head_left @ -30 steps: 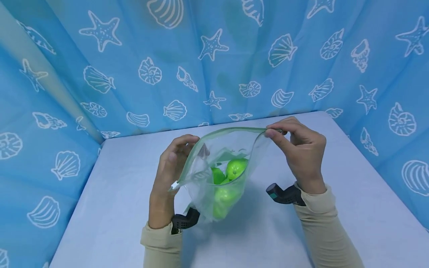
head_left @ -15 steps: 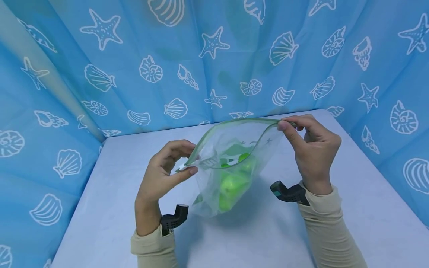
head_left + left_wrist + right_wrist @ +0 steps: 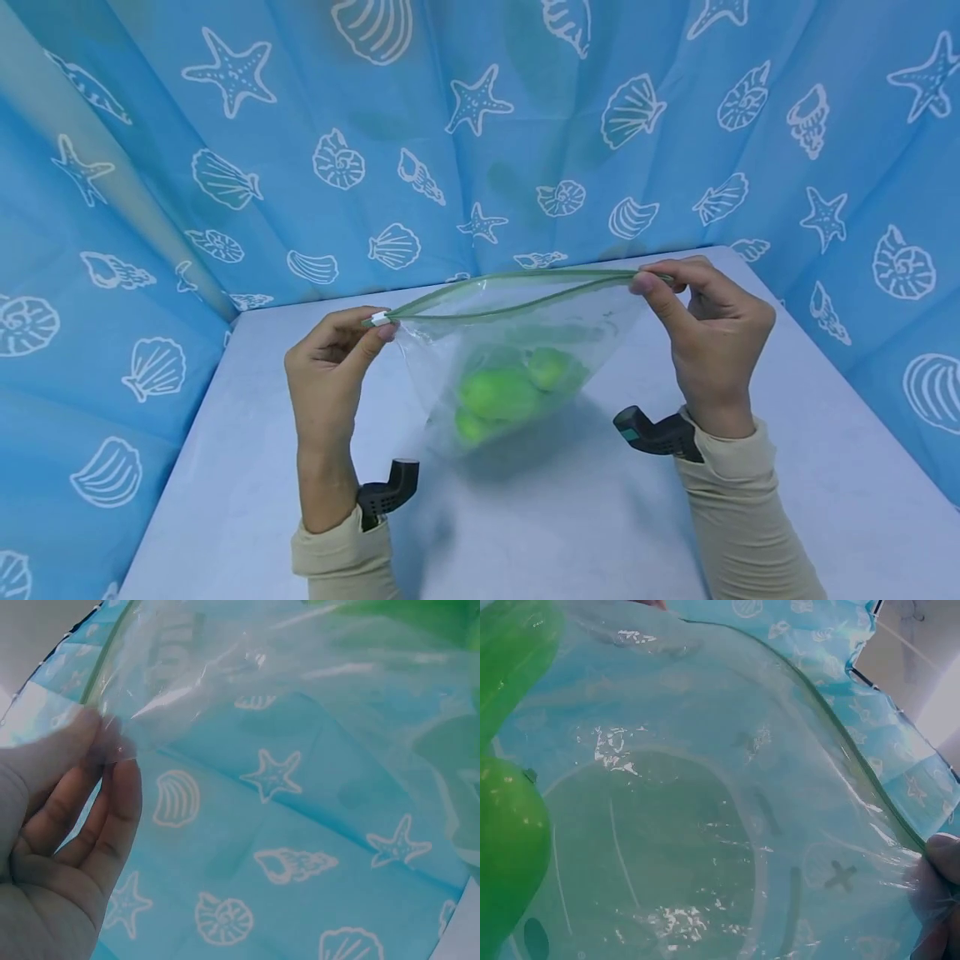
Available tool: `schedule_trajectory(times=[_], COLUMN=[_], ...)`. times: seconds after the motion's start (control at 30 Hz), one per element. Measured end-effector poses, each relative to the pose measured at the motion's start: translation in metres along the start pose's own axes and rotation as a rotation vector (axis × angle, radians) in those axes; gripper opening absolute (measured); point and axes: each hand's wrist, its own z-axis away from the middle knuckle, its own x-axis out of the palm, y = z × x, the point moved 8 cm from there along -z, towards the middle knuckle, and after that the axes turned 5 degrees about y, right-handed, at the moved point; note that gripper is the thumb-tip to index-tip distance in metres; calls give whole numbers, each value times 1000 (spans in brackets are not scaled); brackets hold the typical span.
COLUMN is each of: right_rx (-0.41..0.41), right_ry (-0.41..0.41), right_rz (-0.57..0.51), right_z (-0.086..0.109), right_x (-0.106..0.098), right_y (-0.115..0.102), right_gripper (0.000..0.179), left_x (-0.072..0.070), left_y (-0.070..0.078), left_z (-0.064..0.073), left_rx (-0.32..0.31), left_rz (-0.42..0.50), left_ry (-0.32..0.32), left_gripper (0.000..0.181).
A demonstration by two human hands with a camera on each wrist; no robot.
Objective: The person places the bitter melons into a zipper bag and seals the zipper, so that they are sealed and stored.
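A clear zip bag (image 3: 450, 358) with a green zip edge hangs between both hands, its mouth parted in a narrow gap. Several bright green round fruits (image 3: 502, 392) lie in its lower part; they look like limes or green apples. My left hand (image 3: 330, 367) pinches the left top corner beside the white slider (image 3: 380, 317). My right hand (image 3: 712, 333) pinches the right top corner between thumb and forefinger. In the right wrist view, a printed green shape (image 3: 660, 847) shows on the bag's film, and two fruits (image 3: 510, 840) press against it.
The bag is over a white table (image 3: 247, 467). A blue curtain (image 3: 420, 142) with white shells and starfish encloses the back and sides. Each wrist carries a black camera (image 3: 390, 487).
My left hand has moved from behind the bag's side to its corner at the slider. The mouth has been drawn wider and flatter, and my right hand has shifted right.
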Motion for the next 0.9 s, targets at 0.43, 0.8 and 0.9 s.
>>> schedule_trajectory(times=[0.43,0.8,0.9], right_rx=[199,154,143], right_ry=[-86,-76,-61], right_rz=[-153,-142,-145], right_z=[-6,-24,-23], right_x=[-15,-11,-12], right_y=[45,32,33], right_gripper=[15,16,16], left_x=[-11,9,8], left_y=[9,22,21], left_z=[5,4,7], left_rx=[-3,73,102], left_rz=[131,115,136], left_ry=[19,-214,-238], left_gripper=[13,16,21])
